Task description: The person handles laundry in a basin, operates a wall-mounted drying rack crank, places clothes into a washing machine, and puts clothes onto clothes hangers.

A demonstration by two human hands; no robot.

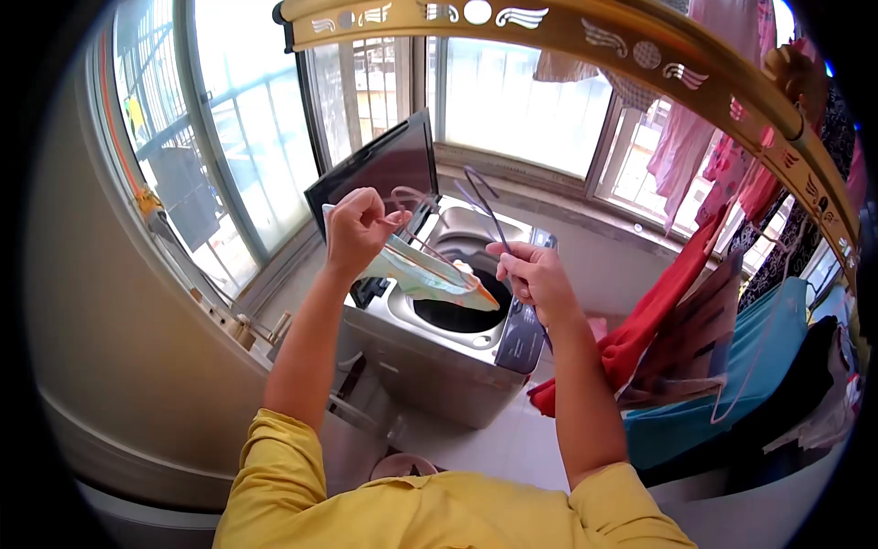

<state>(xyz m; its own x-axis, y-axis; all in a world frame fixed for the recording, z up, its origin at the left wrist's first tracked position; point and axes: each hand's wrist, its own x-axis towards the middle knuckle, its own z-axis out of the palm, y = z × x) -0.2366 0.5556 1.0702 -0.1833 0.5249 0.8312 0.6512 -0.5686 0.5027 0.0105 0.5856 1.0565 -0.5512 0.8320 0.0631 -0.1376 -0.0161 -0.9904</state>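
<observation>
My left hand (358,231) is closed in a pinch at the upper end of a pale green garment (425,277), which slants down to the right. A thin pinkish clothes hanger (413,195) shows beside these fingers; whether it is inside the garment I cannot tell. To the right, my right hand (538,279) is closed on a thin dark clothes hanger (494,218), whose lower end runs down past the wrist. Below both hands stands a top-loading washing machine (430,361), its dark lid (384,165) raised and its drum (457,316) partly hidden by the garment.
A gold rack arm (567,32) with cut-out wings curves overhead. Red cloth (654,316), a turquoise garment (759,339) and other clothes hang at the right. Windows (521,110) line the back, and a large pale panel (137,302) stands at the left.
</observation>
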